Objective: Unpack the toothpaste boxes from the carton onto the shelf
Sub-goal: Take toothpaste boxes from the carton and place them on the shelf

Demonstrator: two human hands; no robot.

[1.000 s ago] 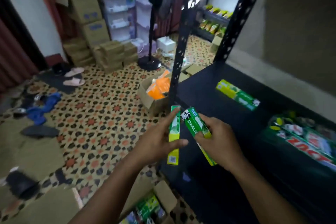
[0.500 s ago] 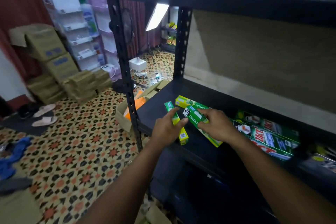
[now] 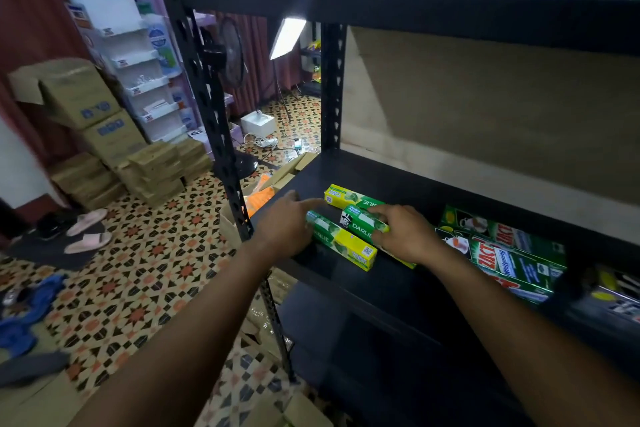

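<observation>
Shelf (image 3: 346, 274): black metal board; three green-and-yellow Darlie boxes lie at its left end.
Far toothpaste box (image 3: 346, 197): flat on the shelf, yellow end to the left.
Middle toothpaste box (image 3: 360, 224): between the other two, right part covered by a hand.
Near toothpaste box (image 3: 346, 246): flat, close to the front edge.
Left hand (image 3: 282, 227): released, fingers stretched out, resting on the near toothpaste box's left end.
Right hand (image 3: 407, 236): grasping the middle toothpaste box, fingers curled over its top.
Zact boxes (image 3: 505, 253): green pile, right on the same shelf.
</observation>
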